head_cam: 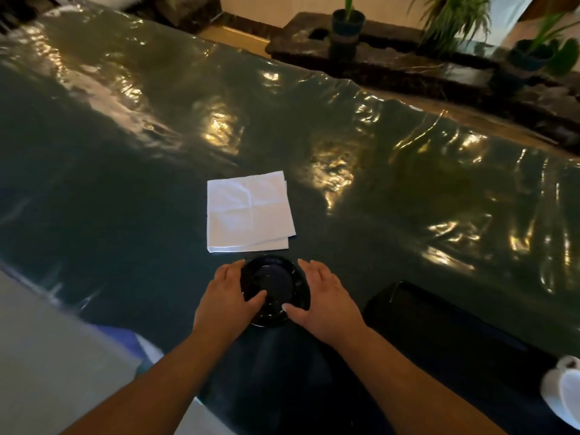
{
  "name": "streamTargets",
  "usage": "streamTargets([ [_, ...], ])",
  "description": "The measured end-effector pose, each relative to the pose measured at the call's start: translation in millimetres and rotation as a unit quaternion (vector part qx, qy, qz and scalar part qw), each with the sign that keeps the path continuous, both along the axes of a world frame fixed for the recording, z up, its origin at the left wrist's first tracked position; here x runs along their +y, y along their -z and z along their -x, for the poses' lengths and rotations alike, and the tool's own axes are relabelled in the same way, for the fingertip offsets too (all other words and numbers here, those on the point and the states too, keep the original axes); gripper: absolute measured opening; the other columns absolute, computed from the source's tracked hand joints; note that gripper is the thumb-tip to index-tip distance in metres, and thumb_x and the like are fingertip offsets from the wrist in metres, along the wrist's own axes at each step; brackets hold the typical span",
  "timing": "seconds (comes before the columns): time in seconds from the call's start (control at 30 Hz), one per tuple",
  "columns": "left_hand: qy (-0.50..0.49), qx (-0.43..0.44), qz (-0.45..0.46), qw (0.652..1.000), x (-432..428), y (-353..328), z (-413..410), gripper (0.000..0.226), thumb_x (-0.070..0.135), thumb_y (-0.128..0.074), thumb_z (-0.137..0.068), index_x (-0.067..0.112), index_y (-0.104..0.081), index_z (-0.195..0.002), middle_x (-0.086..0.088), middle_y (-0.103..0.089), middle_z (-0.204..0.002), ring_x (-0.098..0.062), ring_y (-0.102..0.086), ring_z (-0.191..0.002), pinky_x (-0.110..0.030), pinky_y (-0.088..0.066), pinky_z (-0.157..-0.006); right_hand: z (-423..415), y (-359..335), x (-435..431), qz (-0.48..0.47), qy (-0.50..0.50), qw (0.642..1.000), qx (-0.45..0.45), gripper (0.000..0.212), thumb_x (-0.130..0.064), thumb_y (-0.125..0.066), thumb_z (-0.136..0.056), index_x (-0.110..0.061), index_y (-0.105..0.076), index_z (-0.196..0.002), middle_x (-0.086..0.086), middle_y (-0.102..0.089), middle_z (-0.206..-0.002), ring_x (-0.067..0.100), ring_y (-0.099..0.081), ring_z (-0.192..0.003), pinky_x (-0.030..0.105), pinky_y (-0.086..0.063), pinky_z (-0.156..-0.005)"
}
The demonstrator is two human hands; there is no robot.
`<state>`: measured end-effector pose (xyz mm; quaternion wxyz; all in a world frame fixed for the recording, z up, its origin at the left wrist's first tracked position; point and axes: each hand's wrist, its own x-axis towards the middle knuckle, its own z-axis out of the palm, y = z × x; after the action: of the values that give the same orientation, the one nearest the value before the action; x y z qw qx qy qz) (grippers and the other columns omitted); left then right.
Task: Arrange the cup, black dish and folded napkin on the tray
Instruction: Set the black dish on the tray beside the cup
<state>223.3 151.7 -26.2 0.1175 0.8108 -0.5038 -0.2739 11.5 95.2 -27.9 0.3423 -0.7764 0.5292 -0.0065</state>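
A round black dish (276, 282) lies on the dark green glossy table cover, near the front edge. My left hand (227, 301) grips its left rim with the thumb on top. On the right rim my right hand (324, 304) does the same. Just beyond the dish a white folded napkin (249, 211) lies flat on the cover. To the right sits a black tray (445, 328), a little apart from my right hand. A white cup (565, 389) shows partly at the right edge, by the tray's near end.
The shiny wrinkled cover (408, 183) spans the whole table. Behind the far edge a dark stone ledge holds potted plants (346, 25). Pale floor (47, 356) shows at the lower left, past the table's front edge.
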Motion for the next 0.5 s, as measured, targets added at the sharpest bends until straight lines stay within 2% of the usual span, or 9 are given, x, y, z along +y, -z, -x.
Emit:
streamTargets([
  [0.1,-0.007,0.031,-0.031,0.999,2.2,2.3,-9.5,0.080,0.054,-0.073,-0.082,0.032,-0.037,-0.150,-0.004,-0.051,-0.142,-0.027,-0.062,-0.116,-0.046,-0.055,-0.096,-12.7,6.8,1.3,-0.040,0.029,0.998,-0.032,0.098,-0.064,-0.070,-0.084,-0.034,-0.016,-0.160,-0.003,-0.024,-0.165,0.021,-0.037,-0.145,0.040,-0.040,-0.114],
  [0.2,-0.010,0.066,-0.048,0.997,3.7,5.8,-13.2,0.077,0.056,-0.074,-0.078,0.039,-0.039,-0.144,-0.001,-0.056,-0.134,-0.023,-0.065,-0.108,-0.046,-0.057,-0.093,-20.6,10.4,3.3,-0.069,0.051,0.994,-0.060,0.098,-0.060,-0.074,-0.083,-0.032,-0.020,-0.160,-0.003,-0.031,-0.160,0.018,-0.044,-0.138,0.034,-0.043,-0.109],
  [0.37,-0.016,0.091,-0.051,0.994,5.3,7.8,-6.6,0.084,0.058,-0.076,-0.079,0.038,-0.034,-0.149,-0.002,-0.049,-0.138,-0.022,-0.063,-0.110,-0.041,-0.056,-0.094,-27.0,7.5,6.2,-0.100,0.085,0.986,-0.101,0.100,-0.060,-0.076,-0.081,-0.035,-0.019,-0.160,-0.004,-0.029,-0.161,0.018,-0.046,-0.137,0.030,-0.044,-0.105],
  [0.5,-0.012,0.080,-0.029,0.996,5.3,3.0,4.6,0.088,0.060,-0.074,-0.081,0.033,-0.032,-0.153,-0.003,-0.044,-0.146,-0.025,-0.062,-0.117,-0.042,-0.054,-0.096,-20.1,-0.5,7.4,-0.059,0.105,0.985,-0.120,0.100,-0.061,-0.076,-0.080,-0.038,-0.019,-0.159,-0.007,-0.029,-0.159,0.016,-0.046,-0.136,0.031,-0.046,-0.104],
])
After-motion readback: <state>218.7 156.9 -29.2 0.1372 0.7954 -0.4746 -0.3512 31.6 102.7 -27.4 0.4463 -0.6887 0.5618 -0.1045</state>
